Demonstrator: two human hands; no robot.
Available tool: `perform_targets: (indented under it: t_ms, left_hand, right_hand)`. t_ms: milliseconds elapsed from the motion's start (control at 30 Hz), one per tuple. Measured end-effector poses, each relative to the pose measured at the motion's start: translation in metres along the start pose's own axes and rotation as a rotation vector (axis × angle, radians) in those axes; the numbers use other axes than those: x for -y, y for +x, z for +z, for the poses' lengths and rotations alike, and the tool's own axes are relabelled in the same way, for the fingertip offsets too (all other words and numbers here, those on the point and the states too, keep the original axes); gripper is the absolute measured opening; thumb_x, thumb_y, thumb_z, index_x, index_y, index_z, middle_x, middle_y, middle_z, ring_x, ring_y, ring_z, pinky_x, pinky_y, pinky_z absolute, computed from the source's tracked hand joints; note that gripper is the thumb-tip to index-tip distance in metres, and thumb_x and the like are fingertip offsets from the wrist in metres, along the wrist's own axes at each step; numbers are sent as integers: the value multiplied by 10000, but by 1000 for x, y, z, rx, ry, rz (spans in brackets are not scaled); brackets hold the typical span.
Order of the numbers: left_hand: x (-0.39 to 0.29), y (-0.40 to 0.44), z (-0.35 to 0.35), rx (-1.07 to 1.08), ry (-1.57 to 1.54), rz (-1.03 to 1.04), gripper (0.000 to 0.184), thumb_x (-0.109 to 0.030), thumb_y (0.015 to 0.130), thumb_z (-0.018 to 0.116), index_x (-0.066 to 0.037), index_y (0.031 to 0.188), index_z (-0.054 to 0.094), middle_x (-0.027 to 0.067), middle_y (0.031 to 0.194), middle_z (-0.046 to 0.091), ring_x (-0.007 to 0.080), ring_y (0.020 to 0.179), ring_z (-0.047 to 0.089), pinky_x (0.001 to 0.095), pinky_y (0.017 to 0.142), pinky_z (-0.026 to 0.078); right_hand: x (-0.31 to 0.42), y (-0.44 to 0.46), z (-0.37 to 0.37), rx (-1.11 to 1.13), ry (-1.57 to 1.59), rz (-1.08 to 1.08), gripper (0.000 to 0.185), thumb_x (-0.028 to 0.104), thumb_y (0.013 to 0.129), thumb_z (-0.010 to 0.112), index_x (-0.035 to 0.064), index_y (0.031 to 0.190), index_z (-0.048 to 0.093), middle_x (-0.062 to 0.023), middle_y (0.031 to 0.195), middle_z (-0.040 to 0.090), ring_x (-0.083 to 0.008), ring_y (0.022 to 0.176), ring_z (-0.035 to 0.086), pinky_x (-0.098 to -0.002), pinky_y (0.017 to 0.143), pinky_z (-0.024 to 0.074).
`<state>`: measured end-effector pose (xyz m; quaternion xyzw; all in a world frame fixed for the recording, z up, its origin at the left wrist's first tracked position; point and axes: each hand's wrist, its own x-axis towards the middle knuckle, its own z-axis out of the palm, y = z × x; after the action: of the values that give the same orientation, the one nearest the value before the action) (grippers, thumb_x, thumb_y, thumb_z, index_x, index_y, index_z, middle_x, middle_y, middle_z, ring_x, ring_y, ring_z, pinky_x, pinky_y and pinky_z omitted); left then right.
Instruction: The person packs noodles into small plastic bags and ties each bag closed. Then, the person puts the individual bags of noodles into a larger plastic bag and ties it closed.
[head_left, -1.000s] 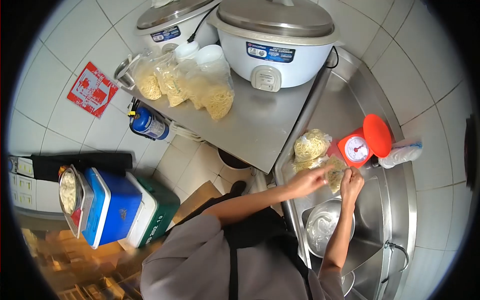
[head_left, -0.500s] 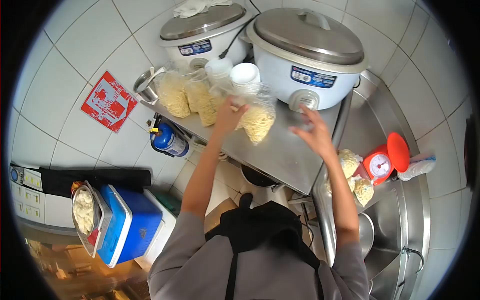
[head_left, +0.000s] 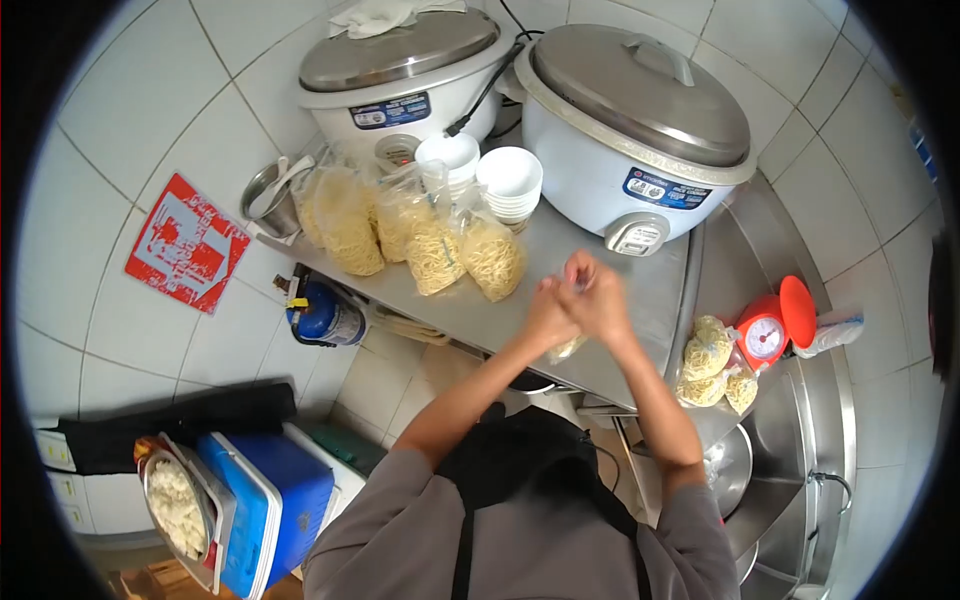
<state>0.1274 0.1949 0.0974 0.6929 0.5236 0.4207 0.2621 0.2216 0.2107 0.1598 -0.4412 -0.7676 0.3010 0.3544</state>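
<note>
In front of the large rice cooker (head_left: 620,130), left hand (head_left: 550,318) and right hand (head_left: 598,300) fingers pinch a noodle bag (head_left: 568,350), mostly hidden; steel bench (head_left: 655,310) beneath the cooker, tiled wall (head_left: 760,40) behind it

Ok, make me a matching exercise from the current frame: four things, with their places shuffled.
Things
1. White bowls
2. Red scale
3. White cloth
4. Partly hidden bag

Places
A. On a rice cooker's lid
B. Held by the left hand and right hand
C. Stacked on the steel table
D. On the sink unit

Pairs: 1-C, 2-D, 3-A, 4-B
</note>
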Motion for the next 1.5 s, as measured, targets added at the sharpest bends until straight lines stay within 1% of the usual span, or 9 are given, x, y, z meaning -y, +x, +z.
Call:
perform_targets:
  t_ms: [100,233,433,533,667,800,1033,1133,1500]
  left_hand:
    - [5,7,30,233,-29,-318,406,-311,662,675,-61,955,545,107,969,575,297,939,532,401,800,418]
    - [18,-7,45,-188,112,228,269,-225,659,641,-52,857,583,85,881,598,259,883,553,382,762,424]
    - [-20,-7,30,5,311,179,218,-152,693,590,-58,890,603,76,941,602,252,932,559,396,772,428]
    - [-5,-16,60,-45,344,206,229,-88,690,574,-35,910,601,78,922,595,262,938,542,399,794,410]
    - [-12,-20,72,-60,374,183,192,-132,711,592,-50,883,614,61,932,597,254,996,531,402,791,395]
    - [-3,-14,93,-77,535,244,183,-150,712,616,-85,883,614,39,922,594,250,1014,521,397,804,376]
    - [-21,-12,66,238,351,87,142,-97,728,580,-116,868,587,-8,946,591,205,1038,503,370,836,364]
    - [-17,-8,48,265,245,148,144,-72,754,557,-98,895,565,11,980,578,185,1045,499,369,863,357]
    - [-46,2,-18,-136,528,613,122,-224,785,582,-105,788,553,34,871,508,222,861,499,342,752,361]
  right_hand:
    - [6,-18,2,-134,1,139,201,131,725,708,34,744,533,-102,584,496,-218,504,467,-323,527,419]
    - [-32,-36,10,-213,29,27,137,135,781,662,28,848,609,-111,615,542,-195,505,479,-290,532,430]
    - [-14,-54,-39,-199,406,84,206,158,833,623,0,966,627,-92,650,562,-130,551,490,-248,549,422]
    - [-7,-61,-70,-48,-49,316,214,158,817,636,-14,945,630,-79,654,558,-154,571,504,-248,555,423]
    - [4,-81,-80,0,-700,-351,476,135,634,726,67,1084,587,-83,1034,567,-246,933,506,-368,787,417]
    - [-58,-93,-44,252,-1419,-193,455,164,775,532,75,1220,501,-127,1087,556,-292,1085,469,-455,929,361]
    - [-94,-80,-67,484,-24,27,186,198,855,427,98,710,487,-28,529,463,-158,454,418,-313,456,371]
    - [-76,-81,-83,476,1094,887,233,203,890,389,117,674,410,4,505,376,-120,404,306,-283,413,268]
    - [-32,-67,-70,233,1711,763,328,285,954,395,144,661,355,29,552,289,-100,478,265,-265,441,259]
